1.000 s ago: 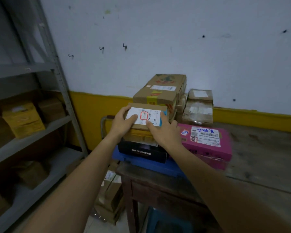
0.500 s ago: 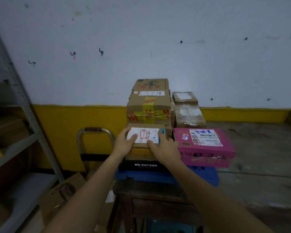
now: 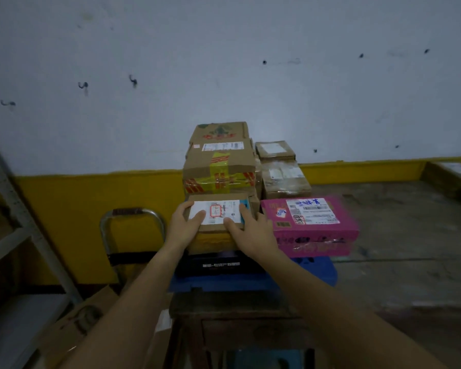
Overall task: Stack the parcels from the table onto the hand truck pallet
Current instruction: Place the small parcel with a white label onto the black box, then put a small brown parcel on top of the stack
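A small brown parcel with a white label sits on top of a yellowish box, which rests on a black box. My left hand grips its left side and my right hand grips its right front corner. The stack stands on a blue pallet. To the right of my hands lies a pink parcel. Behind them a tall taped cardboard box and two smaller brown parcels stand against the wall.
The hand truck's metal handle rises at the left of the pallet. A grey metal shelf stands at far left, with a cardboard box on the floor below. A worn wooden table stretches right, with a box at its far end.
The view has swung right and closer, so the shelf slid out to the left. Both hands have stayed on the small labelled parcel, which is in the same place on the stack.
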